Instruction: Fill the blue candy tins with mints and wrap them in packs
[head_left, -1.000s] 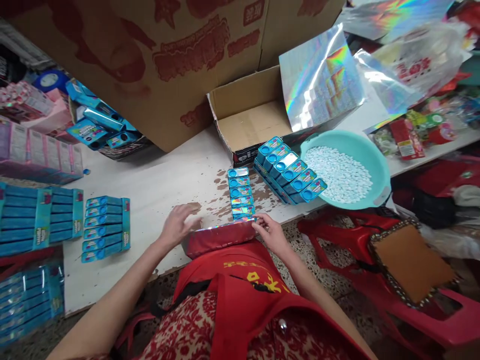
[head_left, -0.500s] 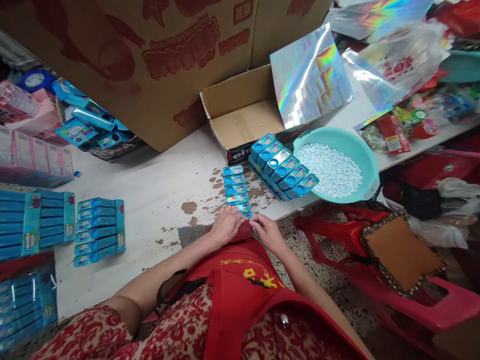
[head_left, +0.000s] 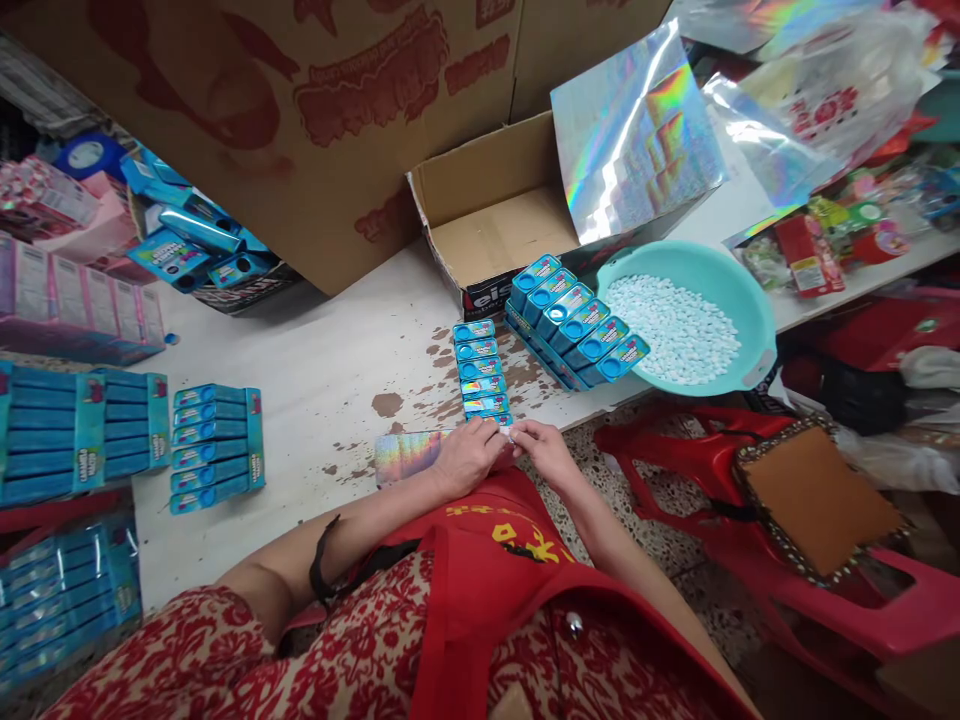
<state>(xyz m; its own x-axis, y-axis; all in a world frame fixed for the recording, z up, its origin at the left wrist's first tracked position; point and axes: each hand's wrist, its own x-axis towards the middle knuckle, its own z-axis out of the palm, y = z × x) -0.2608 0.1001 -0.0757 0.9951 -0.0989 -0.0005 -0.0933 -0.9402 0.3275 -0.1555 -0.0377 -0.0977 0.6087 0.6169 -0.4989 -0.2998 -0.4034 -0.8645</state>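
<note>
My left hand (head_left: 471, 458) is closed, its fingers curled at the near end of a row of small blue tins (head_left: 481, 368) on the table. Beside it, my right hand (head_left: 546, 452) pinches at the table's edge, close to the left fingertips. Something small and pale shows between the two hands, too small to name. Under my left wrist lies a shiny holographic sheet (head_left: 405, 456). To the right of the row, more blue tins (head_left: 577, 318) stand in a blue display tray, against a turquoise basin (head_left: 756, 330) of small white candies (head_left: 671, 325).
Behind the tins stands an open cardboard box (head_left: 495, 240) with a holographic sheet (head_left: 637, 140) leaning over it. Packed blue display boxes (head_left: 217, 450) are at the left. A red stool (head_left: 675, 480) with a brown cushion (head_left: 821, 500) is at the right.
The view has shifted slightly, so the table things appear a little further right. Both hands stay close together at the near end of the row, and something pale now shows between their fingers.
</note>
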